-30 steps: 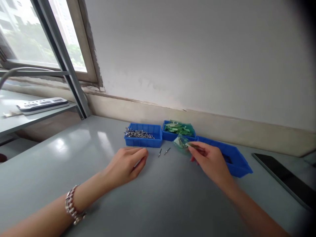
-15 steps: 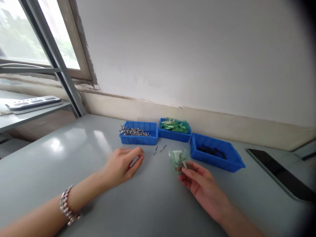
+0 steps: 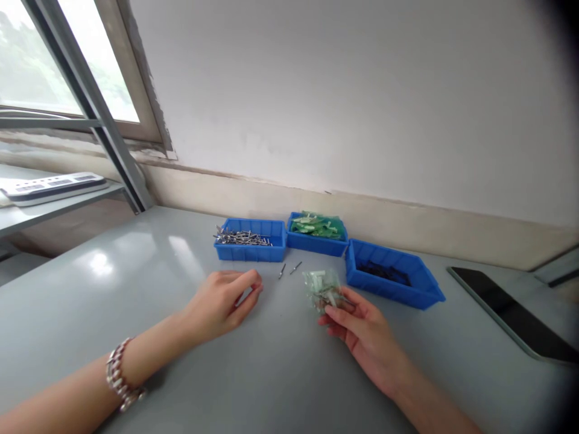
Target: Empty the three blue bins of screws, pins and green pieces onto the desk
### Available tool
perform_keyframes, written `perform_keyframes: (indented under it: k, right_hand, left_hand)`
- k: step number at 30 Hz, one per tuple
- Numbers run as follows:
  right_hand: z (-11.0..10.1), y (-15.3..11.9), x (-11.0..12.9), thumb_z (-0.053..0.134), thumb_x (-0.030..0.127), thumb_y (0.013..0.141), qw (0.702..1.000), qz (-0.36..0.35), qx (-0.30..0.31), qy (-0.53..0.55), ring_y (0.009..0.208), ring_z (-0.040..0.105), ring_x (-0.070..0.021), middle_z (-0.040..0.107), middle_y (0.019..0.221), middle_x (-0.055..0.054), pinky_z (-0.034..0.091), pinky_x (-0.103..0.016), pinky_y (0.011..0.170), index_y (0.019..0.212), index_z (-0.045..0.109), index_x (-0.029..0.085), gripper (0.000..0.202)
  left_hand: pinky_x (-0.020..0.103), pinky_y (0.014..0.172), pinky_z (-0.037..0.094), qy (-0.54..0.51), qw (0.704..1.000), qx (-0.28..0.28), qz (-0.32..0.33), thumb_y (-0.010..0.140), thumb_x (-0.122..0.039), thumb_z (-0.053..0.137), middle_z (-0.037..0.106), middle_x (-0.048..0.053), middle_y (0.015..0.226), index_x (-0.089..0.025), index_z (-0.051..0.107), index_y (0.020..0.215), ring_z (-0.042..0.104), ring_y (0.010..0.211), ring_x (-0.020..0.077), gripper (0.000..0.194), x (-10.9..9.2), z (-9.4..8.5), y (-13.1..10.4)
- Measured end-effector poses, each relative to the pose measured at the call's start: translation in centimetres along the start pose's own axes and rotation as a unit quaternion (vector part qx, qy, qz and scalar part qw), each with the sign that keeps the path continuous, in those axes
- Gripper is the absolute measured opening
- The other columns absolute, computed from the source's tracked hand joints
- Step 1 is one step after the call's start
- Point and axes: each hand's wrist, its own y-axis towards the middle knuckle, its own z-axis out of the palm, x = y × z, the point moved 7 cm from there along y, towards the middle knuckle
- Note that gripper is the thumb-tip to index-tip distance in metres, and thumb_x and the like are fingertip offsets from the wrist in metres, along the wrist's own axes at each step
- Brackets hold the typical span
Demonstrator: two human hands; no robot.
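Observation:
My right hand [image 3: 366, 331] pinches a small greenish clear plastic bag [image 3: 319, 286] by its near right side, a little above the grey tabletop. White plastic pieces and some darker bits show through the film. My left hand [image 3: 228, 301] rests on the table with its fingers curled and the thumb close to the forefinger; nothing shows between them. Beyond its fingertips two loose metal pins like rivets [image 3: 295, 267] lie on the table. A blue bin of similar metal pins [image 3: 251, 253] stands behind my left hand.
A second blue bin [image 3: 316, 244] holds green bags with pale pieces. The third blue bin [image 3: 393, 292], to the right, contains dark pieces. A dark-screened phone or tablet [image 3: 511, 310] lies at the right. On the left shelf sits a white power strip-like device [image 3: 54, 187].
My right hand has shifted slightly left with the bag, which has turned a little. My left hand has barely moved. The whole view has shifted slightly.

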Motion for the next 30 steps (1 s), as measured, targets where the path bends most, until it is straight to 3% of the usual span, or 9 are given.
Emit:
perform_keyframes:
  k: [8,18,30]
  right_hand:
    - [0.17,-0.17,0.11,0.080,0.019,0.061,1.000,-0.018,-0.003,-0.011,0.061,0.064,-0.0139,0.071,0.077,-0.003,0.047,-0.023,0.052,0.090,0.068,0.020,0.031]
    - [0.00,0.05,-0.05,0.079,0.020,0.063,0.999,-0.032,0.007,-0.030,0.061,0.063,-0.0140,0.071,0.076,-0.002,0.046,-0.023,0.052,0.092,0.069,0.021,0.031]
    - [0.17,-0.01,0.14,0.077,0.021,0.066,0.997,-0.051,0.017,-0.053,0.061,0.063,-0.0133,0.071,0.076,-0.001,0.046,-0.024,0.053,0.094,0.068,0.021,0.029]
  left_hand:
    - [0.013,0.047,0.035,-0.010,1.000,0.007,-0.014,0.088,-0.015,0.040,0.060,0.000,0.075,-0.017,0.050,0.094,0.052,0.059,0.0068,0.012,0.44,0.33,-0.22]
    - [0.015,0.048,0.034,0.000,1.000,0.009,0.017,0.089,-0.015,0.040,0.056,-0.001,0.066,-0.017,0.050,0.085,0.048,0.055,0.0070,0.011,0.11,0.26,-0.12]
    - [0.015,0.048,0.034,-0.007,1.000,-0.010,0.028,0.087,-0.012,0.044,0.058,-0.002,0.068,-0.017,0.053,0.092,0.048,0.057,0.0064,0.012,-0.25,-0.08,-0.24]
